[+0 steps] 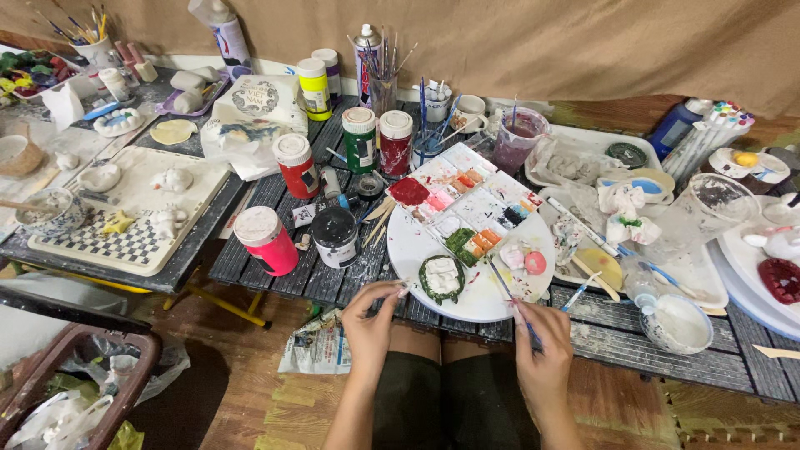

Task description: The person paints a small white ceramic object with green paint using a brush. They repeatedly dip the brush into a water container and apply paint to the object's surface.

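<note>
Right hand fingers pinch brush over palette; left hand fingers grip its rim. Overhanging palette could tip; black jar crowds close.

White round palette, paint-smeared, flat at table edge; thin brush slanting across it.
</note>
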